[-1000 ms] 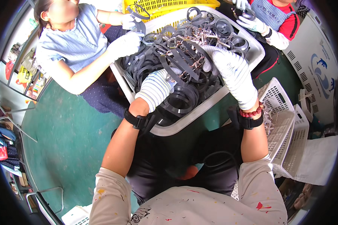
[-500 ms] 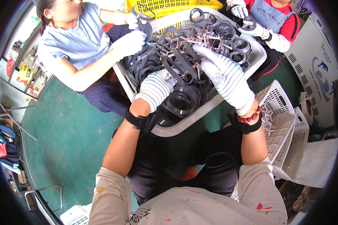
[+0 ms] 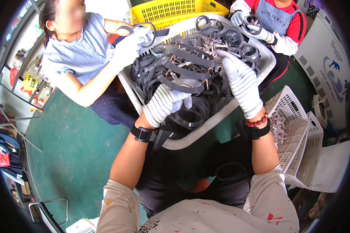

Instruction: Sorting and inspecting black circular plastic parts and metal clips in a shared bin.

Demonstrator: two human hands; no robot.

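Observation:
My left hand (image 3: 165, 101), in a white glove with thin stripes, grips the near side of several flat black bands (image 3: 188, 70) with small coppery metal clips. Its fingers curl under the lowest band. At the bands' right end my right hand (image 3: 239, 79), gloved alike, has its fingers bent together on them. The bands are bowed and lie loosely one above another, raised over a pile of similar dark loops (image 3: 188, 112). All of this is over a large pale grey tub (image 3: 179, 143). My right fingertips are partly hidden among bands and clips.
At the upper left a co-worker's gloved hand (image 3: 130, 46) holds a black loop. Another co-worker's gloved hands (image 3: 252, 29) hold a dark ring at the upper right. A yellow crate (image 3: 175, 11) stands behind the tub; white crates (image 3: 295, 136), one with metal parts, are at my right.
The held bands have turned from upright to lying more level and spread out. My left hand has rolled and moved slightly lower; my right hand has shifted a little right. The left co-worker's loop has moved.

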